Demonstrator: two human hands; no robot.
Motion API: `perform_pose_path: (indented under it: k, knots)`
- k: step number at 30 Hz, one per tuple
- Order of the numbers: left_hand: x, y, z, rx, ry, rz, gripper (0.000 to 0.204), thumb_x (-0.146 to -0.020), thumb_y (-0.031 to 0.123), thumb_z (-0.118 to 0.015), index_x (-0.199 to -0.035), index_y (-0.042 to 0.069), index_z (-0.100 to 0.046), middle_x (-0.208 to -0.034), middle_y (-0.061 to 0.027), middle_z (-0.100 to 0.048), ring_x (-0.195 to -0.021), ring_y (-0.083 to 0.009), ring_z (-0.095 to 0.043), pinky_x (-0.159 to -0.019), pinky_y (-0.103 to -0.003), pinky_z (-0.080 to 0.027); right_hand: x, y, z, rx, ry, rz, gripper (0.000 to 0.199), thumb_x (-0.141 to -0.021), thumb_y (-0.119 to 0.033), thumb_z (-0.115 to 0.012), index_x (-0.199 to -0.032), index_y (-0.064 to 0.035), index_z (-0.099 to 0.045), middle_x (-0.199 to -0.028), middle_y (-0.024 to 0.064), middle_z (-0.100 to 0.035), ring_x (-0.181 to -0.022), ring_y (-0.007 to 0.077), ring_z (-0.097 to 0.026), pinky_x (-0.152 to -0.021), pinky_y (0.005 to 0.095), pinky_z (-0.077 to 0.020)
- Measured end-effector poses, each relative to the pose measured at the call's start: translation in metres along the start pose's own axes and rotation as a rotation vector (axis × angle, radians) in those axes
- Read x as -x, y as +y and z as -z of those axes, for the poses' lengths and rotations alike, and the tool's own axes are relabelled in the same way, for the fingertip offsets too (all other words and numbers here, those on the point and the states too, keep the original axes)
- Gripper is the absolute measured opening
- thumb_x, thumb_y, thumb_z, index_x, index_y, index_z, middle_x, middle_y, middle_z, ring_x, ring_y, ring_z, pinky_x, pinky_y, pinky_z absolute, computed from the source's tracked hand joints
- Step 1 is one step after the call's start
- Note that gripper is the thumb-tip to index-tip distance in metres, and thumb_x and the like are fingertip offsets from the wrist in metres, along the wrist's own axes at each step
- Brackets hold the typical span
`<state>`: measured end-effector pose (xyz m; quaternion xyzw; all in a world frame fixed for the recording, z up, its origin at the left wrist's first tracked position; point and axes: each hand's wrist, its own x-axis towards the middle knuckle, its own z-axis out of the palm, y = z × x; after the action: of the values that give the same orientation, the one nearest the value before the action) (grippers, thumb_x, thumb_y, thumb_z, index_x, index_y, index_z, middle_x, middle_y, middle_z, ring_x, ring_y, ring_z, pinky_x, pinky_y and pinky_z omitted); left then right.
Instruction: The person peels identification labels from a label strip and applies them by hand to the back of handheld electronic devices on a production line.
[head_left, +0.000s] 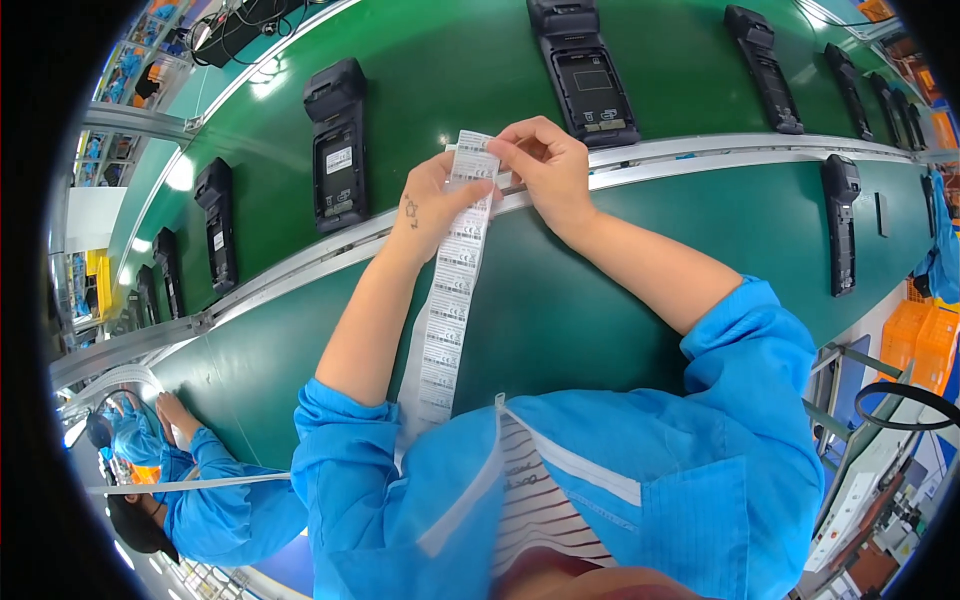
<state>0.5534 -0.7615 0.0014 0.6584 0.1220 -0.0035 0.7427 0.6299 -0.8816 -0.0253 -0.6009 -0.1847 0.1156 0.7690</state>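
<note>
A long strip of white printed labels (447, 312) hangs from my hands down toward my chest over the green bench. My left hand (436, 200) grips the strip near its top, thumb lying across the front. At the strip's top right corner, my right hand (550, 170) pinches the edge between thumb and index finger; whether a label is lifted there I cannot tell. Beyond my right hand lies a black handheld terminal (590, 90) with its back compartment bare. Left of my left hand, another black handheld terminal (340, 150) carries a white label in its compartment.
More terminals lie along the green conveyor (440, 70), both left and right. A metal rail (690, 165) separates it from the green bench (600, 310). One terminal (842, 225) rests on the bench at right. A co-worker in blue (220, 500) sits at lower left.
</note>
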Motion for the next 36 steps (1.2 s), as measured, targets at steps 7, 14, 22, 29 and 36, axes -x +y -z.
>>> perform_pose_path:
  k: [7,14,22,29,36]
  knots:
    - [-0.01,0.043,0.026,-0.082,0.224,0.037,0.016,-0.076,0.019,-0.058,-0.079,0.003,-0.054,-0.062,-0.0061,-0.057,-0.048,-0.0083,-0.051,-0.042,-0.02,-0.04,-0.078,-0.05,0.054,0.049,0.289,0.267,0.006,-0.074,-0.004,-0.057,-0.073,0.0018,-0.056,-0.062,0.0058,-0.055,-0.053,0.0099,-0.053,-0.049,0.0213,-0.0444]
    - [-0.028,0.046,0.03,-0.034,0.188,-0.04,0.019,-0.077,0.021,-0.057,-0.081,0.004,-0.053,-0.062,-0.0054,-0.057,-0.045,-0.0083,-0.05,-0.04,-0.02,-0.04,-0.111,-0.035,0.109,0.346,-0.105,-0.06,0.019,-0.069,-0.014,-0.064,-0.075,0.003,-0.057,-0.064,0.0053,-0.055,-0.053,0.0088,-0.053,-0.048,0.019,-0.0459]
    - [-0.03,-0.016,0.004,0.282,-0.064,0.098,0.018,-0.08,0.017,-0.052,-0.087,0.0,-0.05,-0.065,-0.0072,-0.057,-0.05,-0.0096,-0.053,-0.045,-0.02,-0.044,-0.113,-0.027,0.098,0.53,-0.134,-0.199,0.018,-0.07,-0.015,-0.064,-0.072,0.0013,-0.058,-0.059,0.0023,-0.053,-0.048,0.0059,-0.049,-0.043,0.0169,-0.0411]
    - [-0.029,-0.014,-0.001,0.283,-0.206,0.073,0.018,-0.081,0.016,-0.051,-0.088,0.0,-0.05,-0.067,-0.0065,-0.057,-0.054,-0.0088,-0.054,-0.048,-0.02,-0.043,-0.11,-0.021,0.093,0.638,-0.148,-0.15,0.017,-0.07,-0.014,-0.064,-0.071,0.0026,-0.058,-0.055,0.0021,-0.052,-0.045,0.005,-0.046,-0.041,0.0166,-0.0382]
    - [-0.031,-0.017,-0.005,0.259,-0.226,0.039,0.016,-0.08,0.013,-0.05,-0.086,-0.001,-0.051,-0.064,-0.0086,-0.057,-0.05,-0.0106,-0.053,-0.045,-0.02,-0.043,-0.109,-0.02,0.089,0.676,-0.123,-0.143,0.016,-0.069,-0.013,-0.064,-0.071,0.0024,-0.058,-0.055,0.0021,-0.052,-0.045,0.005,-0.046,-0.041,0.0163,-0.0382]
